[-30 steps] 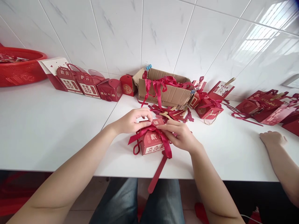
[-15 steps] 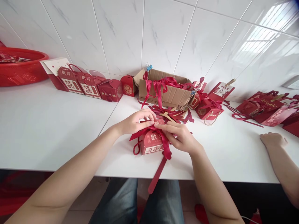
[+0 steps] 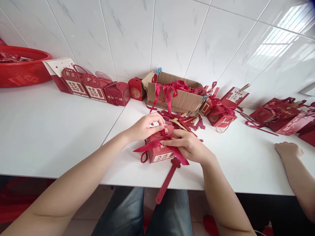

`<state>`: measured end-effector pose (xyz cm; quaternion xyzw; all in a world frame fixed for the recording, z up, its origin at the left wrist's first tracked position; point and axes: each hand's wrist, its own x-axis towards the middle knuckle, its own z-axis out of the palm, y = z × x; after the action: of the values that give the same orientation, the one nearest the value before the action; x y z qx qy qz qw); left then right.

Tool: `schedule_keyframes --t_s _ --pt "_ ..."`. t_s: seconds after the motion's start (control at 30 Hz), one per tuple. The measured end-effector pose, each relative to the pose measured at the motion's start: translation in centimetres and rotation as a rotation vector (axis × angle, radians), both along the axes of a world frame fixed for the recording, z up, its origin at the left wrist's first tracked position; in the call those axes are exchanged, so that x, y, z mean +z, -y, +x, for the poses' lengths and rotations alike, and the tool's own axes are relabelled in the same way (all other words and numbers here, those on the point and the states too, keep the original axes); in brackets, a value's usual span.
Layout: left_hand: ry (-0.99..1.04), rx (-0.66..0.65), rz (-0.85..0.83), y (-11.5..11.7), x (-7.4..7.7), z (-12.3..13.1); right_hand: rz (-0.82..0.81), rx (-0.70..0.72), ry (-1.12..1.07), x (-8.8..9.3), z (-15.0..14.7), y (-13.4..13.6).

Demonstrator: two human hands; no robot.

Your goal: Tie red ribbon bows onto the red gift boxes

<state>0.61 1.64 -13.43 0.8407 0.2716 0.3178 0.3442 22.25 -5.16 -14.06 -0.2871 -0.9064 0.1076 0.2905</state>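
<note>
A small red gift box [image 3: 157, 156] with white panels and printed characters stands on the table in front of me. A red satin ribbon [image 3: 149, 145] lies across its top, its two tails spreading left and right. My left hand [image 3: 149, 127] pinches a part of the ribbon above the box's far left edge. From the right, my right hand [image 3: 188, 144] grips the ribbon near the middle, index finger extended over the box. A red cord loop [image 3: 144, 157] hangs at the box's left side. Before the box lies a red strap [image 3: 167, 182], jutting past the table edge.
Behind the box is a pile of red and gold straps [image 3: 182, 122]. A cardboard box [image 3: 177, 102] of ribbons stands by the wall. Finished-looking gift boxes [image 3: 95, 88] line the left, more boxes [image 3: 222, 114] the right. A red basket [image 3: 24, 70] is far left; another person's arm [image 3: 292, 160] rests right.
My right hand has shifted slightly down toward the front of the box. The ribbon tails have swung outward, and the right tail now points to the lower right.
</note>
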Motion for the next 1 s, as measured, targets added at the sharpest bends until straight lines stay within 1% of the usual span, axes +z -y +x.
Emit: schedule_keyframes --t_s 0.1,0.2,0.4,0.53,0.6,0.73,0.9,1.0 --pt "0.001 -0.002 -0.011 -0.1 0.2 -0.1 -0.008 0.009 -0.02 0.1 0.1 0.0" --pt "0.032 -0.041 -0.064 0.0 0.5 -0.2 -0.018 0.015 -0.049 0.1 0.1 0.1" --pt "0.18 -0.086 -0.203 0.5 0.4 -0.1 -0.029 0.007 -0.038 0.0 0.1 0.0" --pt "0.196 -0.188 -0.274 0.7 0.7 -0.3 -0.02 0.003 -0.053 0.2 -0.1 0.1" --pt "0.186 -0.23 -0.258 0.8 0.9 -0.5 -0.013 0.003 -0.056 0.2 -0.1 0.1" --pt "0.154 -0.28 -0.133 0.8 1.0 -0.8 -0.008 -0.001 -0.051 0.0 0.0 0.0" --pt "0.132 -0.25 -0.022 1.2 1.2 -0.5 0.011 0.002 -0.051 -0.1 0.0 -0.1" --pt "0.117 -0.212 -0.011 1.3 1.2 -0.3 0.007 0.002 -0.054 -0.2 0.0 -0.1"
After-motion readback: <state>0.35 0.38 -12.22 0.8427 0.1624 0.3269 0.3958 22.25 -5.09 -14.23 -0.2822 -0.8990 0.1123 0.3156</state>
